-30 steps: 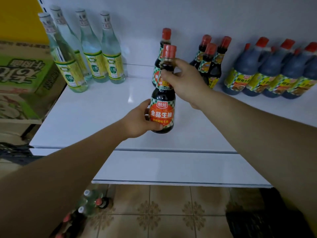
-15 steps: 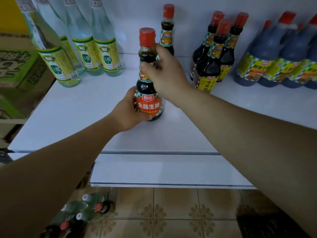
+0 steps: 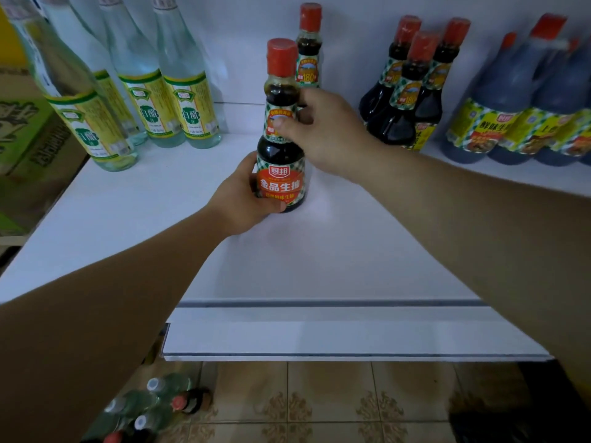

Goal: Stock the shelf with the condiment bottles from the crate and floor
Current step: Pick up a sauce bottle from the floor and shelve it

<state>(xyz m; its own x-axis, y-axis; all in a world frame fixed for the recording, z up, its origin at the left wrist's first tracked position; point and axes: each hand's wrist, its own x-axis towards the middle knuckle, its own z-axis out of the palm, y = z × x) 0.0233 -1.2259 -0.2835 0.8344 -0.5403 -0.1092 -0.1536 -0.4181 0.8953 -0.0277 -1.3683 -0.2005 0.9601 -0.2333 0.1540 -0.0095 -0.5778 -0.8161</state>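
2 hands hold the soy sauce bottle (image 3: 280, 174) upright on the shelf (image 3: 319, 257): left hand (image 3: 243, 199) wraps its body, right hand (image 3: 323, 135) pinches its neck. Bare shelf runs forward to the front edge. 1 matching bottle (image 3: 308, 52) stands just behind. 4 vinegar bottles (image 3: 166, 100) stand left, 3 dark bottles (image 3: 412, 91) and blue jugs (image 3: 499, 107) right, all apart.
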